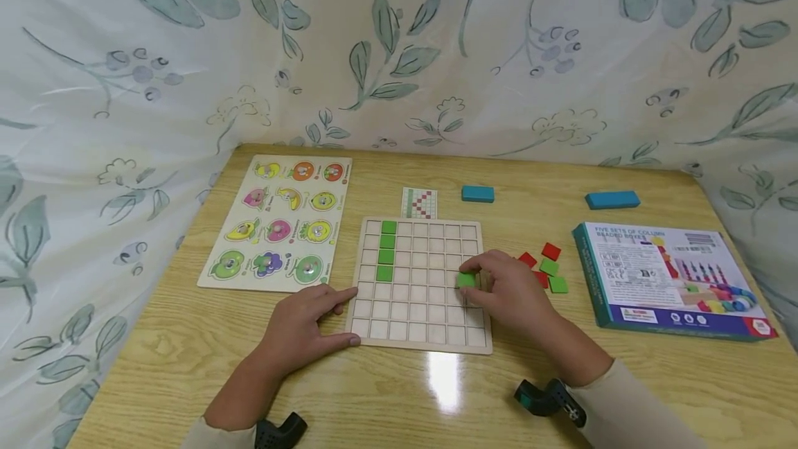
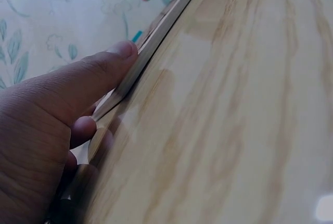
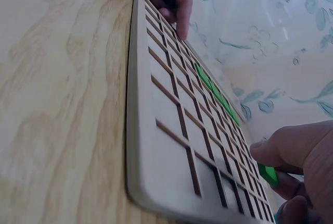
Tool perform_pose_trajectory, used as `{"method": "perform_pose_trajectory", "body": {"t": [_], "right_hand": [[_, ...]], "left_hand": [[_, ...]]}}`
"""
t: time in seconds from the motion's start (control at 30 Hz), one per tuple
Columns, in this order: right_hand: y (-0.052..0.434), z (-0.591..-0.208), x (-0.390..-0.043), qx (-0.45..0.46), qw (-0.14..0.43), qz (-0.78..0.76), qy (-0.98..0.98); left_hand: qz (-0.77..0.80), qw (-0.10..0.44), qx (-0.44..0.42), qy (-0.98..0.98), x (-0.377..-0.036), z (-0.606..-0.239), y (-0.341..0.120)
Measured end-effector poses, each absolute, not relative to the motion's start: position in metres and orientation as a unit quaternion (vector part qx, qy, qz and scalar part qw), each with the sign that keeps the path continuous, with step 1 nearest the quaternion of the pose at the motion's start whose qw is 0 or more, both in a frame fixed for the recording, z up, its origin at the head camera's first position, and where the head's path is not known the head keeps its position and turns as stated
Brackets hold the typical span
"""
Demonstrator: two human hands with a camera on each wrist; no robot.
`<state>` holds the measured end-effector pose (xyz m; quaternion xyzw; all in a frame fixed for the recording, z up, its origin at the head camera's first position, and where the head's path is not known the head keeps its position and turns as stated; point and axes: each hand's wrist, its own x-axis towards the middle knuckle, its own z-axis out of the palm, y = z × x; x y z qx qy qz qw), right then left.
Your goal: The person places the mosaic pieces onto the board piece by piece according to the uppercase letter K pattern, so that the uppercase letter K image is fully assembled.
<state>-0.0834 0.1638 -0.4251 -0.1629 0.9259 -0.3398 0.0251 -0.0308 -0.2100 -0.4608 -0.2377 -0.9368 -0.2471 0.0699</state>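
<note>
A wooden grid board [image 1: 424, 348] lies on the table, with three green square tiles [image 1: 386, 256] set in a column near its left side. My left hand [image 1: 302, 331] touches the board's left edge with thumb and index finger extended; in the left wrist view the thumb [image 2: 112, 57] rests along the rim. Over the board's right side, my right hand [image 1: 514, 289] pinches a green tile [image 1: 465, 280] between thumb and fingers. The right wrist view shows this green tile [image 3: 268, 174] held slightly above the grid cells.
Loose red tiles [image 1: 551, 251] and green tiles [image 1: 558, 285] lie right of the board. A small pattern card [image 1: 420, 203] touches its far side. Blue blocks [image 1: 477, 193] lie farther back. A fruit puzzle board [image 1: 274, 220] is at left, a boxed toy set [image 1: 673, 279] at right.
</note>
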Motion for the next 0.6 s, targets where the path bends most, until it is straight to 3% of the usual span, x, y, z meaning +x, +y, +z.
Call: {"method": "perform_pose_trajectory", "body": {"t": [0.6], "right_hand": [[0.103,-0.427,-0.1,-0.237,0.078,-0.377,0.892]], "left_hand": [[-0.253,0.078,-0.241,-0.934,-0.03,-0.462,-0.21]]}}
